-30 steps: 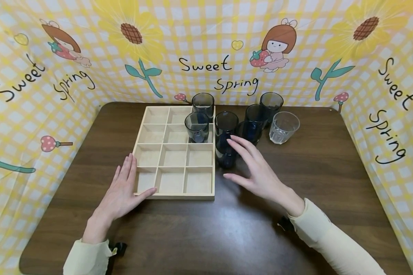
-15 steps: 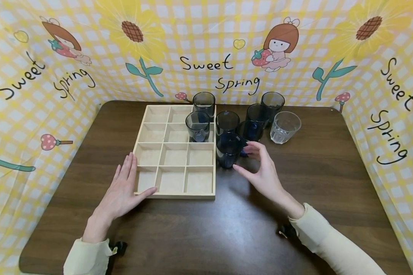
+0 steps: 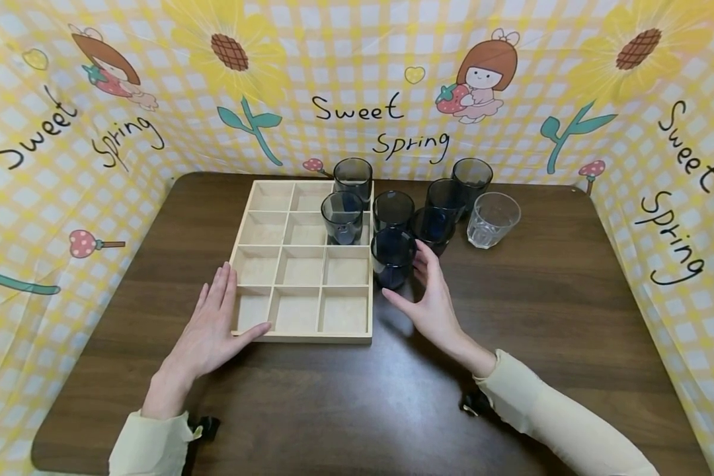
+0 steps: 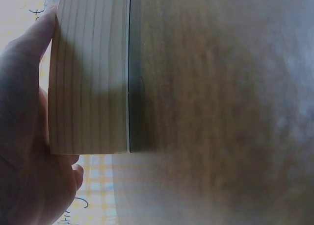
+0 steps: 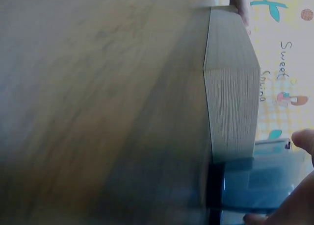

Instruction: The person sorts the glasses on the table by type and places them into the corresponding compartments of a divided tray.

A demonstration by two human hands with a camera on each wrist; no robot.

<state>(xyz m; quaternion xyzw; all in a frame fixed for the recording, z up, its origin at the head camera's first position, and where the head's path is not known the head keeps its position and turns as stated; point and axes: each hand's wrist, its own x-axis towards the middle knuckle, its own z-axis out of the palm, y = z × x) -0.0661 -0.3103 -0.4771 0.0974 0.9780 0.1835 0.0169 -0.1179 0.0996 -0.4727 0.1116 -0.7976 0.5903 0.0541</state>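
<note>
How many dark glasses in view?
7. In the box, right column: back glass, second-row glass. Outside: near glass at the right hand, one behind it, three more running back-right. Overlap could hide others.

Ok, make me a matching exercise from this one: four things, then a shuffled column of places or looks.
1. left hand
2. right hand
3. clear glass
4. tray

A. at the nearest dark glass
B. pale wood, divided into compartments
C. at the tray's left edge
D. right of every dark glass

Pairs: 1-C; 2-A; 3-D; 4-B
</note>
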